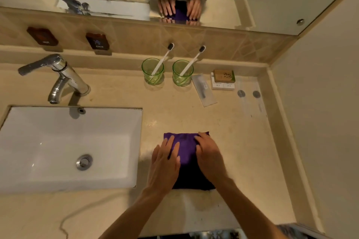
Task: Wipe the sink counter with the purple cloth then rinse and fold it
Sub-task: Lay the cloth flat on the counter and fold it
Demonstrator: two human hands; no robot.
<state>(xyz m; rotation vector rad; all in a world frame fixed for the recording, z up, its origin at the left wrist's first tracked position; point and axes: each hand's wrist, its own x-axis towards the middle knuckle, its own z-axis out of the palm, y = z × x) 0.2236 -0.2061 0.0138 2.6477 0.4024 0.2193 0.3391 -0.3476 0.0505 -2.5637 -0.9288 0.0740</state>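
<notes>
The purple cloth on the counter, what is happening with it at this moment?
A person is pressing both palms flat on the purple cloth, the left hand on its left part and the right hand on its right. The cloth lies as a neat rectangle on the beige counter, to the right of the white sink. It looks already folded and is being smoothed. The faucet shows no running water. Two green glasses with toothbrushes stand behind.

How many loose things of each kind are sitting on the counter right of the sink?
Green glasses: 2
Toothbrushes: 2
Purple cloth: 1
Sealed packet: 1
Stack of small boxes: 1
Total: 7
</notes>
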